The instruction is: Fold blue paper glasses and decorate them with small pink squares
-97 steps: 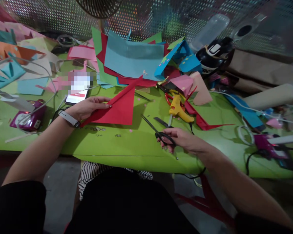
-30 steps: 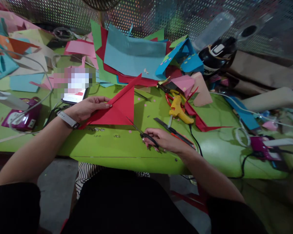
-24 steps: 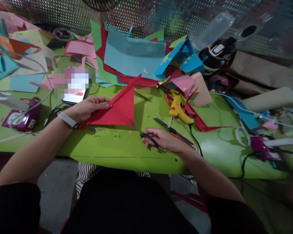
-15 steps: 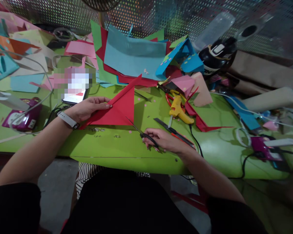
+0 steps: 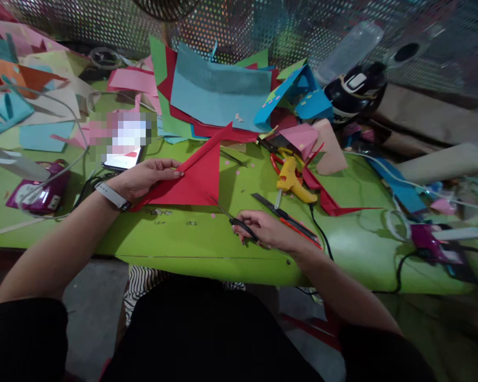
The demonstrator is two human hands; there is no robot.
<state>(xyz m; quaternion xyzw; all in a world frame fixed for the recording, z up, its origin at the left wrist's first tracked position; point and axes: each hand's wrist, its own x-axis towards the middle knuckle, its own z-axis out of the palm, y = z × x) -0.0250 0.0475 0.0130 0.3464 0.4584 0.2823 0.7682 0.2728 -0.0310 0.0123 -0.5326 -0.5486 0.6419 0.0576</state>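
Observation:
A folded sheet of red paper (image 5: 201, 180) is pinched along its diagonal folded edge by my left hand (image 5: 153, 175), thumb on top. My right hand (image 5: 258, 231) is closed round the black handles of a pair of scissors (image 5: 241, 225). The thin scissor blades point up and left, their tips at the paper's lower right edge; whether they touch it I cannot tell. To the right of the scissors lie a black-and-red utility knife (image 5: 290, 223) and a yellow glue gun (image 5: 292, 180) on the green table (image 5: 199, 244).
Stacked coloured paper (image 5: 223, 93) stands behind the red sheet. A lit phone (image 5: 125, 148) lies beyond my left wrist. Purple devices with cables sit at the left (image 5: 43, 188) and right (image 5: 428, 241). A black-lidded bottle (image 5: 356, 87) lies at the back right.
Both hands, the red paper and the scissors look nearly the same as before. The whole view has shifted very slightly.

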